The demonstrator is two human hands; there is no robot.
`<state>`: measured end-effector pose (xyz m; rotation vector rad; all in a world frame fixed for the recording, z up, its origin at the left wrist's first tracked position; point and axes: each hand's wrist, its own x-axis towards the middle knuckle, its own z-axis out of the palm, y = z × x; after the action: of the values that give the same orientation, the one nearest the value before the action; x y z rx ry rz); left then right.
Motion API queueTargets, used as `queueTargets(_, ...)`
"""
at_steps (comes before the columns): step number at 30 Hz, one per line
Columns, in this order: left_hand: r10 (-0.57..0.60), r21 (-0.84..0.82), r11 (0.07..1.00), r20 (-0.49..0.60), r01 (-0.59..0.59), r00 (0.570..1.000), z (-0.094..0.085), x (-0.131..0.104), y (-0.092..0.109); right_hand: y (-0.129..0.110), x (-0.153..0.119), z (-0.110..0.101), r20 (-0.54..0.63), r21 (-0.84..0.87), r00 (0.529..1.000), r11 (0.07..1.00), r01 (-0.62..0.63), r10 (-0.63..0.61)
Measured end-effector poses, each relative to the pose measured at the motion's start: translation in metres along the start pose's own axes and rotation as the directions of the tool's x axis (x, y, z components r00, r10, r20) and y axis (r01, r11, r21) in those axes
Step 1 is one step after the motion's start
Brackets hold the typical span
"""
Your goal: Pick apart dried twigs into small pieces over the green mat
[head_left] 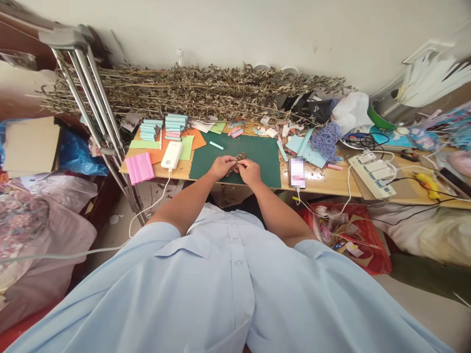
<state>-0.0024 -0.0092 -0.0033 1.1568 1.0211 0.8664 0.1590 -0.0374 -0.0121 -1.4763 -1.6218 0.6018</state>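
My left hand (222,167) and my right hand (250,172) meet over a dark green mat (267,159) at the table's front edge. Between them is a small clump of brownish dried leaves (241,156), partly hidden by the fingers. Both hands are closed, fingertips pinched together on the dried leaves. A thin blue paper roll (216,145) lies on the mat, up and to the left of my hands. Pink paper rolls (236,133) rest near the mat's far edge.
Long dried plant stalks (184,90) pile along the wall. Left are stacked blue rolls (175,120), a white power bank (171,155), pink paper (140,168) and metal crutches (91,83). Right are a phone (297,172), purple cord (327,140) and a power strip (371,174) with cables.
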Motion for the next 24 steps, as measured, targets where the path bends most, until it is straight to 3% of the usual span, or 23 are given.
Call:
queueTargets(5,-0.017,-0.012,1.0,0.064,0.018,0.998,-0.004,0.001,-0.001,0.001,0.005,-0.005,0.052,-0.023,0.998,0.999,-0.03,0.031)
queueTargets(11,-0.002,0.005,1.0,0.103,0.001,0.995,-0.008,0.003,-0.004,0.002,0.007,-0.003,0.082,0.153,0.989,0.979,-0.133,0.121)
queueTargets(14,-0.001,0.0,1.0,0.058,0.001,0.998,-0.007,0.003,-0.004,0.002,0.007,0.006,0.083,0.363,0.959,0.888,-0.281,0.27)
queueTargets(17,-0.026,-0.063,0.998,-0.001,0.026,1.0,-0.006,0.003,-0.004,0.002,0.007,0.015,0.118,0.574,0.887,0.699,-0.427,0.446)
queueTargets(19,-0.035,-0.115,0.993,-0.025,0.032,0.999,-0.006,0.002,-0.004,0.003,0.007,0.017,0.119,0.663,0.85,0.596,-0.453,0.514)
queueTargets(21,-0.022,-0.135,0.991,-0.021,0.019,1.0,-0.005,0.002,-0.003,0.005,0.008,0.019,0.085,0.711,0.841,0.559,-0.427,0.535)
queueTargets(24,0.006,-0.079,0.997,-0.026,-0.008,1.0,-0.003,0.004,-0.004,0.008,0.006,0.021,0.035,0.711,0.866,0.596,-0.373,0.499)
